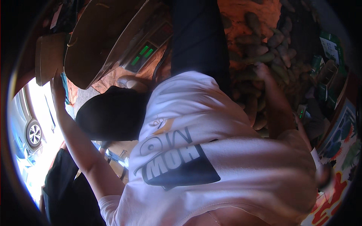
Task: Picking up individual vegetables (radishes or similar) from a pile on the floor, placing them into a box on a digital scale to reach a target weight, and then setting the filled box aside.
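Note:
My left arm reaches up and left to the side piece of a brown cardboard box. My left hand is at its lower edge, with the fingers hidden behind the cardboard. The wide body of the box is tilted beside it. On the right, my right hand is in a pile of oblong greenish-brown produce, fruit or tubers. Its fingers look bent inward against a greenish piece; dim light hides what, if anything, they grip.
A scale with a lit green display stands between the box and my dark-trousered leg. Orange sheeting lies under the produce. Green-and-white cartons stand at far right. At far left, a car shows outside in bright light.

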